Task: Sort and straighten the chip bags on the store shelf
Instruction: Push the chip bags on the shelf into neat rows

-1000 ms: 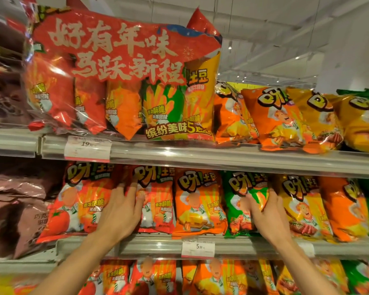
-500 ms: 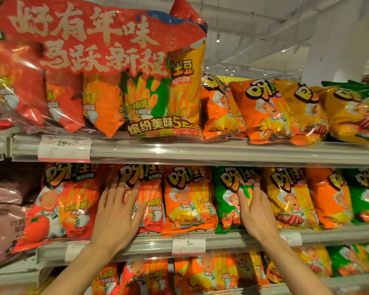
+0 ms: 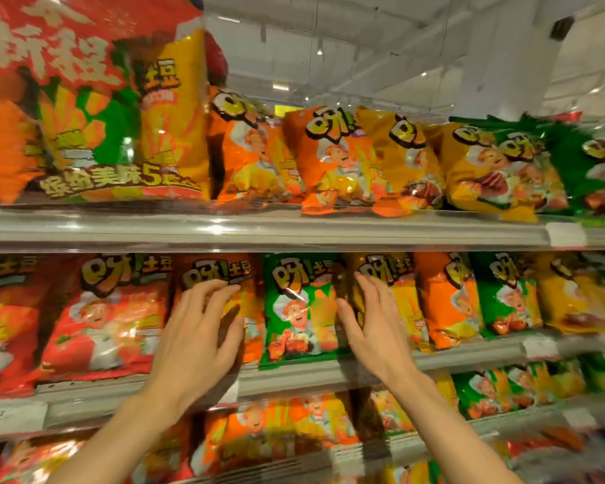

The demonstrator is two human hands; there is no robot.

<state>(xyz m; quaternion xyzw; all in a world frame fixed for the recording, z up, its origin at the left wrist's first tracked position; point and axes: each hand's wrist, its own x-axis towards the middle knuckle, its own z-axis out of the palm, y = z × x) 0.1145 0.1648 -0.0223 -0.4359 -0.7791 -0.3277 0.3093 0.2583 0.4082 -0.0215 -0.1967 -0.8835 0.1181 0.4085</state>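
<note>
Chip bags stand in a row on the middle shelf (image 3: 294, 373). My left hand (image 3: 198, 330) lies with spread, relaxed fingers against the front of an orange bag (image 3: 248, 291). A green bag (image 3: 299, 309) stands upright between my hands. My right hand (image 3: 371, 319) has straight fingers against the left edge of a yellow bag (image 3: 402, 302), its thumb near the green bag's right edge. Left of my left hand stand red tomato bags (image 3: 109, 316). An orange bag (image 3: 447, 302) and another green bag (image 3: 507, 295) follow to the right.
The upper shelf (image 3: 259, 227) carries a large red multipack (image 3: 95, 110) at the left and tilted orange, yellow and green bags (image 3: 364, 158) to its right. A lower shelf holds more bags (image 3: 283, 427). Price tags hang on the shelf rails. The picture is motion-blurred.
The view swung right. My left hand shifted from the red bag to the orange bag; my right hand moved from the green bag to the yellow bag's edge.
</note>
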